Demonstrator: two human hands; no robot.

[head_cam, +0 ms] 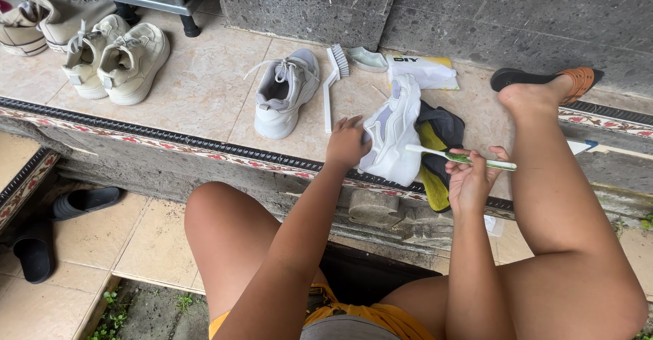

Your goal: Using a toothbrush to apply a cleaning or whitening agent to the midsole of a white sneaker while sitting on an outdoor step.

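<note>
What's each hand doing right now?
Left hand: resting on the white sneaker, steadying it; grip cannot be told.
Right hand: closed on a toothbrush.

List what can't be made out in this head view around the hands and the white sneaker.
- Head view: left hand covers part of the white sneaker; finger contact hidden.
- Toothbrush bristles too small to read against the sneaker.
- Black and yellow cloth mostly hidden under the sneaker.
- Right hand palm faces away; grip detail unseen.
- Shoes top left cut off by the edge.

Yellow-black cloth half hidden under white sneaker — top-left shoes cropped
</note>
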